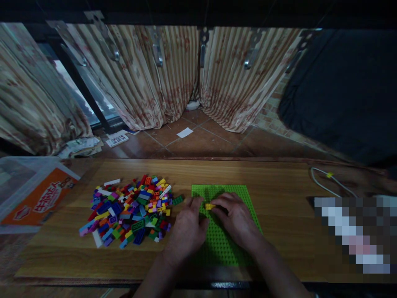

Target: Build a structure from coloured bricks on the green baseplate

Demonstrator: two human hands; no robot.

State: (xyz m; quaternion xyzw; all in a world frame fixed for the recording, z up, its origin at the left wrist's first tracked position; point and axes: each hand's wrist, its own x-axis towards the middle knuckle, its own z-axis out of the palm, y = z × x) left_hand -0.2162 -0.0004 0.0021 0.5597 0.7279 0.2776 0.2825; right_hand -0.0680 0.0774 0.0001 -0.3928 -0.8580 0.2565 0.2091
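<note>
My right hand pinches a small yellow toy brick between thumb and fingertips, just over the left part of a green studded baseplate. Whether the brick touches the studs I cannot tell. At the plate's left edge is my left hand, its fingers forward and its thumb apart, with nothing seen in it. A dark green brick lies just left of its fingertips. Farther left spreads a loose heap of multicoloured toy bricks.
Everything lies on a wooden table. A clear plastic box with an orange label stands at its left end. On the right are a white cable and a pixelated patch. Striped curtains hang beyond the tiled floor.
</note>
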